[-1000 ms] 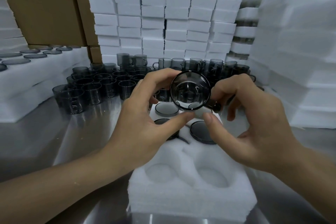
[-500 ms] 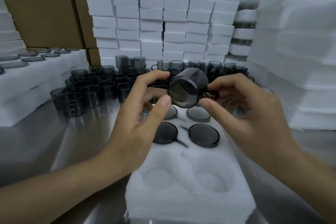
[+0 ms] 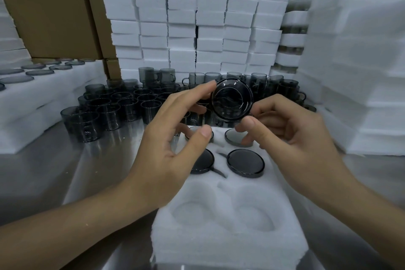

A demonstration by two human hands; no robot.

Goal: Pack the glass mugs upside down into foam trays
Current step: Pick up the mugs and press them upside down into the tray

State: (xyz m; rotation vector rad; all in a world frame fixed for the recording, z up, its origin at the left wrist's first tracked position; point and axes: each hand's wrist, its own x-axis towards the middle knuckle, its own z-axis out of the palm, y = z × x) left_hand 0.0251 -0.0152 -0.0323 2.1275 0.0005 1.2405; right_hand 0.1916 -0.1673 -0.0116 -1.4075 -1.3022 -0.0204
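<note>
The right hand (image 3: 289, 138) is gripping the glass mug (image 3: 232, 99) in the air above the far end of the foam tray (image 3: 219, 245), with the thumb pressing the lower rim and the fingers curling behind the mug, where their contact is hidden. The left hand (image 3: 168, 138) is spreading wide, its index fingertip touching the mug's upper left rim and its thumb hanging apart below, gripping nothing. The mug is lying on its side, one round end facing the camera, and four inverted mugs (image 3: 245, 163) are sitting in the tray's far pockets.
</note>
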